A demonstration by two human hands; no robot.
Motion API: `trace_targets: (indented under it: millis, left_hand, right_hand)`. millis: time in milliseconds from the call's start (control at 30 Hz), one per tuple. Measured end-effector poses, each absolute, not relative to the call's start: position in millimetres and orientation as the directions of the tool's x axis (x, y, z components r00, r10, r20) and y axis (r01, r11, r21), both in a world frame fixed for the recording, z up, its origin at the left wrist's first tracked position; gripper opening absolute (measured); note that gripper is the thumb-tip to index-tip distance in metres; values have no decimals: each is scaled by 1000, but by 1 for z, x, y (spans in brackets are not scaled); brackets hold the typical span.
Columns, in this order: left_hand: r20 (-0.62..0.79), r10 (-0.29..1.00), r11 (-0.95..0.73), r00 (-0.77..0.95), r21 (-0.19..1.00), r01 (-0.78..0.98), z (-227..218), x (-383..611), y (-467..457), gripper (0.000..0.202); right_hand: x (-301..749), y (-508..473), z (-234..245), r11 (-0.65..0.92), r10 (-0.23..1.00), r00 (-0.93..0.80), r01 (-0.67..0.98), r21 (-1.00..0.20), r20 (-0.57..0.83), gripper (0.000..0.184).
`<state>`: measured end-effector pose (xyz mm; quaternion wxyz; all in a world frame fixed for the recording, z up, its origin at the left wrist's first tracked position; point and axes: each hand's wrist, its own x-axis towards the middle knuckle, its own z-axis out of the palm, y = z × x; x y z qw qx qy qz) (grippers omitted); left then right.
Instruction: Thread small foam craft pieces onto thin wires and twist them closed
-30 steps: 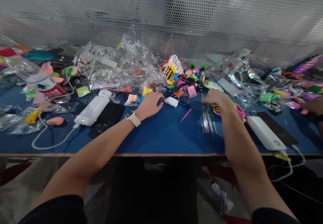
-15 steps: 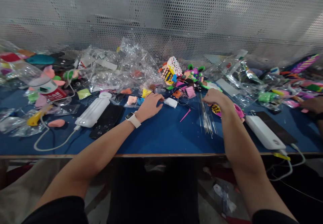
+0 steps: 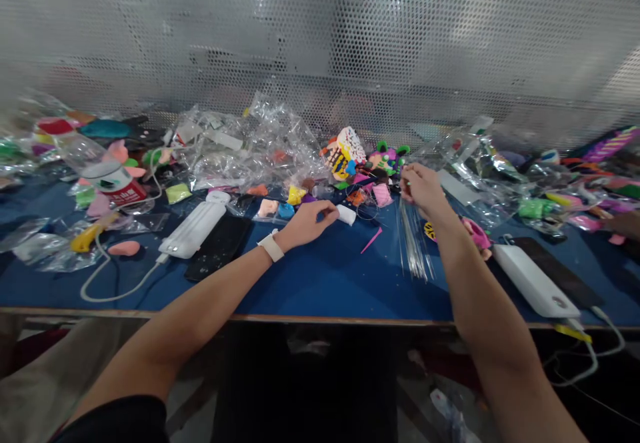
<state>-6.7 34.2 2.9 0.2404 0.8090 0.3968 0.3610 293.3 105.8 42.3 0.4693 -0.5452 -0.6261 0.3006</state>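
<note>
My left hand [image 3: 311, 222] rests low over the blue table, fingers curled and thumb and forefinger brought together. Whether anything is in that pinch is too small to see. Just beyond its fingertips lies a small white packet [image 3: 346, 214]. My right hand [image 3: 421, 190] is above the far end of a bundle of thin metal wires [image 3: 416, 250], its fingers closed; what they grip is hidden. A thin pink tool [image 3: 371, 240] lies between the hands. Behind it are a pink packet [image 3: 382, 194] and a colourful clay figure [image 3: 344, 155]. A pink and yellow clay piece [image 3: 476, 235] is partly behind my right forearm.
A white power bank [image 3: 195, 226] and dark phone [image 3: 220, 246] lie left; another white power bank [image 3: 535, 280] and phone [image 3: 557, 270] lie right. Crumpled clear bags [image 3: 270, 136] line the perforated metal panel [image 3: 300, 43]. Another person's hand [image 3: 627, 224] is at the right edge.
My right hand has lifted and shifted slightly away toward the far end of the wires. My left thumb and forefinger have come closer together by the white packet. The view has tilted slightly.
</note>
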Motion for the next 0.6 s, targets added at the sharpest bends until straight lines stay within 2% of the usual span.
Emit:
trace_targets:
  millis: [67, 167, 267, 367, 467, 533, 600]
  left_hand:
    - [344, 820, -533, 458, 752, 388, 4, -4, 31, 30]
    - [288, 785, -467, 548, 856, 220, 3, -2, 29, 31]
    - [249, 750, -415, 613, 899, 143, 1, -2, 30, 31]
    - [268, 795, -444, 543, 868, 222, 1, -5, 34, 22]
    - [364, 849, -520, 384, 706, 480, 5, -11, 39, 18]
    - [462, 841, -507, 280, 495, 705, 11, -18, 41, 19]
    - [542, 810, -440, 225, 306, 844, 18, -24, 41, 22]
  right_hand:
    - [272, 99, 39, 240, 969, 21, 113, -964, 244, 25]
    - [245, 89, 31, 333, 943, 45, -123, -935, 330, 35]
    - [229, 82, 20, 397, 918, 104, -217, -892, 383, 37]
    - [223, 81, 13, 439, 898, 143, -216, -872, 417, 34]
    - [224, 81, 11, 471, 879, 162, -154, -869, 448, 27]
    - [228, 81, 13, 495, 866, 127, -77, -865, 484, 24]
    - [233, 79, 16, 533, 844, 55, 21, -846, 533, 23]
